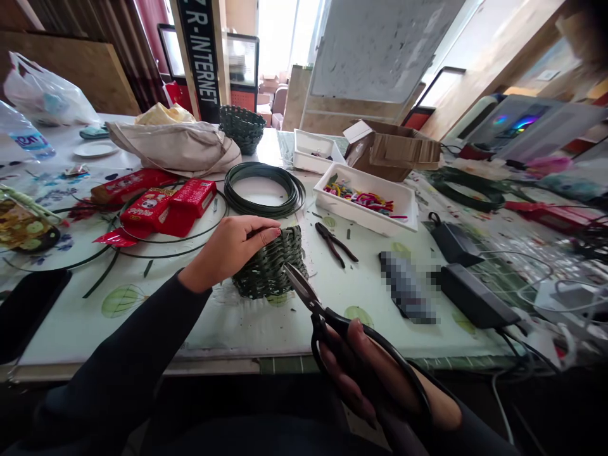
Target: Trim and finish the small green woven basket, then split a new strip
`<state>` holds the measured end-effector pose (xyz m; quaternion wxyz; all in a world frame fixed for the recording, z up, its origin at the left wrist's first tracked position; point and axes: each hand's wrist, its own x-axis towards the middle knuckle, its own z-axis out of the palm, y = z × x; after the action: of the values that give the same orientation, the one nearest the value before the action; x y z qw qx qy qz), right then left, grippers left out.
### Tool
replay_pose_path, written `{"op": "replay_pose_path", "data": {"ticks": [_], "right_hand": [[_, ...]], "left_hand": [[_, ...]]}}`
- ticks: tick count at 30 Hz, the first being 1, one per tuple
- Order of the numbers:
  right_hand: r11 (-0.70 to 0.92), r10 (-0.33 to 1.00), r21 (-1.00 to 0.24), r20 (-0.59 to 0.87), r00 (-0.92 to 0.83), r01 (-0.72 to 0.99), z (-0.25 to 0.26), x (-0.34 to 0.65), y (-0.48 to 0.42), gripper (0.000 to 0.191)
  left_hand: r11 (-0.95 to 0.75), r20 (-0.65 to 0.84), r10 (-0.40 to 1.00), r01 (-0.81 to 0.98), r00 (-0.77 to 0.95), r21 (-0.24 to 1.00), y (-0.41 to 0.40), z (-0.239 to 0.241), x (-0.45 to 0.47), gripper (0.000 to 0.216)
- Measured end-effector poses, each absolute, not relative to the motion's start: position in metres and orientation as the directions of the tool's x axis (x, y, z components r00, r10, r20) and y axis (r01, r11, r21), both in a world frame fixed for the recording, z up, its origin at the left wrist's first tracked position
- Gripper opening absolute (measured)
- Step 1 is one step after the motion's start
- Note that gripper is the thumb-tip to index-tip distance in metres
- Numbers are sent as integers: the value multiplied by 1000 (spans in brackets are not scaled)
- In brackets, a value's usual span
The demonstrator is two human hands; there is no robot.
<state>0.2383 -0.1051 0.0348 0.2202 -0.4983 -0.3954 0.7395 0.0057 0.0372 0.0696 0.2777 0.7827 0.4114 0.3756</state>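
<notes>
A small dark green woven basket [270,272] stands on the table in front of me. My left hand [237,244] grips its upper rim, thumb and fingers closed on the edge. In my right hand [361,361] is a pair of black-handled scissors [325,310], fingers through the handle loops. The scissor tips touch or nearly touch the basket's right front side; which of the two I cannot tell. The blades look nearly closed. A coil of dark green strip [266,190] lies just behind the basket. Dark-handled pliers [335,244] rest to its right.
White trays [365,218] and a cardboard box [399,152] stand behind. Red packages [166,206], a cloth bag [175,149] and another woven basket [242,130] are at the back left. A black power adapter [477,297] with cables lies right; a black phone-like slab [31,313] lies left.
</notes>
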Motion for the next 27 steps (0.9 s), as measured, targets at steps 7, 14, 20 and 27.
{"op": "replay_pose_path", "data": {"ticks": [7, 14, 20, 27], "right_hand": [[-670, 679, -742, -625, -385, 24, 39, 239, -94, 66], [-574, 714, -803, -586, -384, 158, 49, 247, -95, 60], [-293, 814, -871, -443, -376, 394, 57, 240, -89, 54], [-66, 907, -895, -237, -347, 440, 28, 231, -78, 50]], "left_hand": [[-408, 213, 869, 402, 447, 820, 37, 79, 7, 32], [-483, 287, 847, 424, 447, 766, 24, 75, 12, 32], [-539, 332, 814, 409, 476, 736, 26, 72, 7, 32], [-621, 424, 771, 412, 476, 667, 28, 64, 6, 31]]}}
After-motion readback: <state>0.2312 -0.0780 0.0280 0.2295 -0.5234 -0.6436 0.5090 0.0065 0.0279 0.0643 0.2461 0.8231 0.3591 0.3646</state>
